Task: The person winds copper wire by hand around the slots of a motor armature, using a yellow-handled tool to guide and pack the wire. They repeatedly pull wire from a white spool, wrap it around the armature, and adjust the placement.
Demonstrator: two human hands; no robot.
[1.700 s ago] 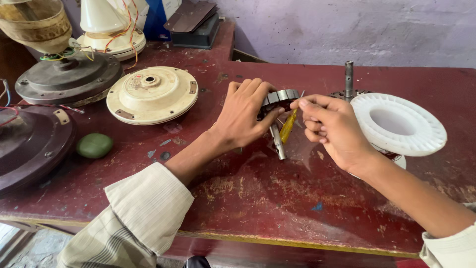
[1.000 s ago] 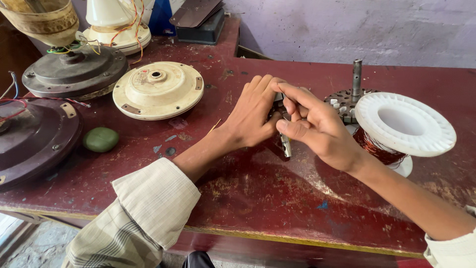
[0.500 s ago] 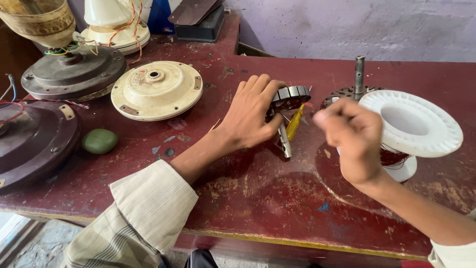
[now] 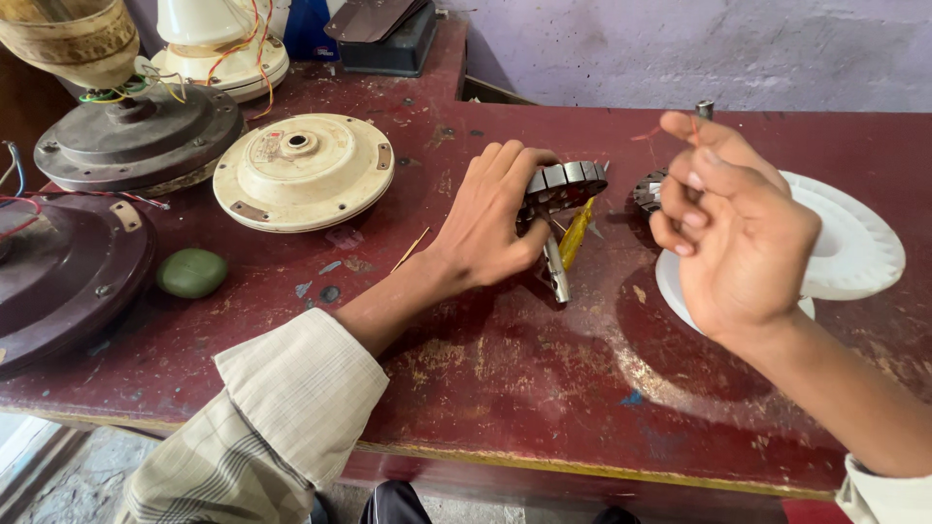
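The right hand (image 4: 743,228) has pulled up and away from the motor core (image 4: 561,186); a moment ago its fingers were pressed in beside the left hand (image 4: 495,218), now it hangs raised at three o'clock, fingers curled, pinching what looks like a thin red wire (image 4: 649,133), too fine to be sure. That wire seems drawn out taut. The left hand stays clamped on the core, holding it on edge against the red worktop (image 4: 544,369) at centre, its shaft (image 4: 555,272) pointing down. A white cover (image 4: 854,252) sits behind the right hand, a cream cover (image 4: 303,170) at ten o'clock.
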